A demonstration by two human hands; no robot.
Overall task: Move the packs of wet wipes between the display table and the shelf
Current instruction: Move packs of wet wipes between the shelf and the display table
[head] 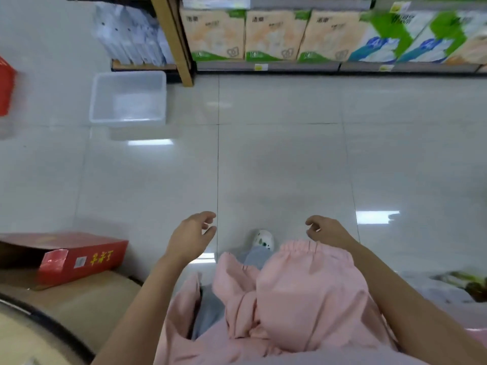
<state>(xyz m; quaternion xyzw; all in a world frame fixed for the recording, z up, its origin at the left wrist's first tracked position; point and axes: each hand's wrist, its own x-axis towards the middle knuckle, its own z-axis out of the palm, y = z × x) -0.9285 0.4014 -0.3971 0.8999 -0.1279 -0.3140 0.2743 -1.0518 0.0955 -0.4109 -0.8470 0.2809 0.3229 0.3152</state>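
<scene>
**Hands empty, floor open, clutter on the left flank**

Nothing is held. The left hand [191, 238] and right hand [326, 231] are loosely curled with fingers apart. Packs [274, 35] are ranged on the shelf [268, 66] well ahead of both hands; whether they are wet wipes cannot be read through the blur. A trip could be caused by the clear bin [129, 98] on the floor [276, 159], ahead and outward of the left hand. The red box [79, 256] near the left hand's outer side could be clipped. Open floor is left between the hands and the shelf edge.
</scene>
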